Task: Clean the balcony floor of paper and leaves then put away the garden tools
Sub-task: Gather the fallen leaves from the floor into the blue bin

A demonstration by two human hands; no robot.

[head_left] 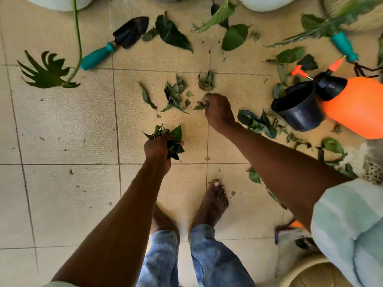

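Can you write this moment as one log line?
left hand: holds bunch of green leaves | right hand: pinching leaf scrap off beige tiled floor

A home balcony: tiled floor, planters, trowel, scattered leaves

You're looking at soft, even daylight: the beige floor tiles are bright, with no hard shadows and only faint shade under your arms. Wide-angle distortion bends the grout lines outward near the left and right edges. The centre is fairly sharp, but the orange sprayer and the pale sleeve at right look smeared and soft.
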